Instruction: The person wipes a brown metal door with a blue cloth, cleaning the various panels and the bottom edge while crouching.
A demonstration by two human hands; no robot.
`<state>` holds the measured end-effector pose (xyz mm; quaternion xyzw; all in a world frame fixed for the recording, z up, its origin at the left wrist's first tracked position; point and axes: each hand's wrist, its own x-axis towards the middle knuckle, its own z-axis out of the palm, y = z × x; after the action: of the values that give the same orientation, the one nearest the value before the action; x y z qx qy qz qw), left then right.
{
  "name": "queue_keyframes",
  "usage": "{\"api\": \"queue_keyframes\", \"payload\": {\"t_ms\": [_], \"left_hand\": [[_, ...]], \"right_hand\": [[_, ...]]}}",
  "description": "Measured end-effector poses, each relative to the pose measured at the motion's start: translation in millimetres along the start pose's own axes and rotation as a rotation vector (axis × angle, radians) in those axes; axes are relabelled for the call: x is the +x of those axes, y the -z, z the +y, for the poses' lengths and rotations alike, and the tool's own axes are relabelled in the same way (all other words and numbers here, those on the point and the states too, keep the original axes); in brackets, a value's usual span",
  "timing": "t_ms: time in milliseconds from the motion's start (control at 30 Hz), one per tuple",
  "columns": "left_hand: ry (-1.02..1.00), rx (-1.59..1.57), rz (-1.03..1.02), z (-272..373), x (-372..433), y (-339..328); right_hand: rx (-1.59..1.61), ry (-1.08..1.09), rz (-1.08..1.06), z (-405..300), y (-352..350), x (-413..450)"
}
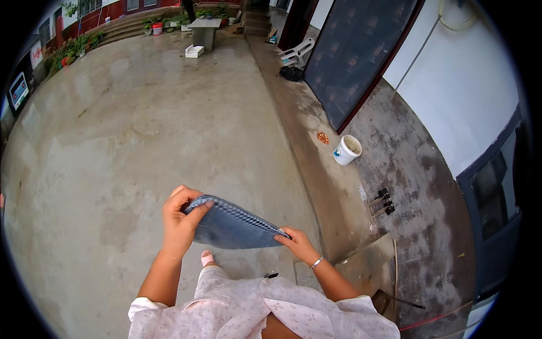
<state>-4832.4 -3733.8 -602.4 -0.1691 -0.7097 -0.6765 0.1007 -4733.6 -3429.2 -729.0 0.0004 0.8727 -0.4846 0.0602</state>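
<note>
A folded piece of blue denim-like cloth (pixel 237 231) is stretched between my two hands in front of my body. Along its upper edge shows a dark-and-white checked strip (pixel 247 218). My left hand (pixel 182 216) pinches the left corner between thumb and fingers, where the fabric bunches a little. My right hand (pixel 296 243) grips the lower right corner, its thumb on top. The cloth hangs above the concrete ground, tilted down to the right. Whether it is a garment or a bag, I cannot tell.
Wet concrete (pixel 127 148) spreads ahead. At right, a low step edge (pixel 292 140) runs forward beside a white bucket (pixel 347 150), a dark door curtain (pixel 360 51) and black-ended sticks (pixel 383 201). Farther off stand a stone table (pixel 204 34), a white foam box (pixel 194 51) and a plastic chair (pixel 298 53).
</note>
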Motion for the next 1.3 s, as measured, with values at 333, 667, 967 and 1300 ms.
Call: {"api": "queue_keyframes", "payload": {"t_ms": [333,667,967,1300], "left_hand": [[-0.243,0.089,0.331,-73,201,30],[-0.060,0.064,-0.277,-228,391,1],[0.108,-0.272,-0.247,-217,586,-75],[0.816,-0.933,-0.656,-376,684,-191]], "right_hand": [[-0.417,0.462,0.560,-143,126,214],[-0.539,0.205,0.534,-58,186,383],[0.321,0.180,0.635,-85,290,518],[0.894,-0.155,-0.023,52,346,686]]}}
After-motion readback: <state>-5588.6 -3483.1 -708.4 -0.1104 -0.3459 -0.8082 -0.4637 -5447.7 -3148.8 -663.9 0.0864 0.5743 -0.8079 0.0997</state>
